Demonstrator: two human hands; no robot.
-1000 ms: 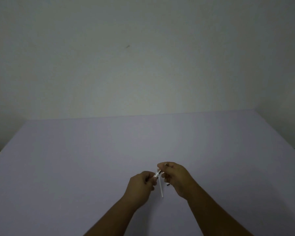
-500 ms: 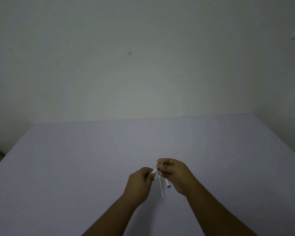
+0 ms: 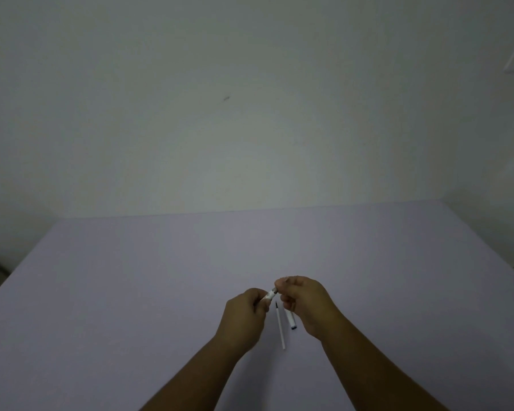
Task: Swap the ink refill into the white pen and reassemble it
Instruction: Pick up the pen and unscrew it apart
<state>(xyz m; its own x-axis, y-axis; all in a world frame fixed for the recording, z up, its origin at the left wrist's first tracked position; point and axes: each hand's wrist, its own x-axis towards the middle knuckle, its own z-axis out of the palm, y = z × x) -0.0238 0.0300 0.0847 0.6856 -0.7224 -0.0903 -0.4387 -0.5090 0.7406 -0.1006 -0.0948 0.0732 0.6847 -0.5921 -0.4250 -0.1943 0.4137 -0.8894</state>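
My left hand (image 3: 245, 317) is closed around the white pen (image 3: 269, 295), whose front end sticks out toward my right hand. My right hand (image 3: 304, 302) pinches the pen's dark tip end with thumb and forefinger. Most of the pen's barrel is hidden inside my left fist. Between and below the hands a thin white ink refill (image 3: 280, 327) lies on the table, its dark tip pointing away from me. Beside it on the right lies a short white piece with a dark blue end (image 3: 290, 321), partly hidden by my right hand.
The work goes on over a wide pale lilac table (image 3: 131, 292) that ends at a plain light wall (image 3: 250, 114). The table's right edge drops off near the frame's side. The room is dim.
Both hands stayed together at the pen, shifting slightly up in the view as the camera tilted. The right hand's fingers have closed onto the pen's tip end. The refill on the table has not moved.
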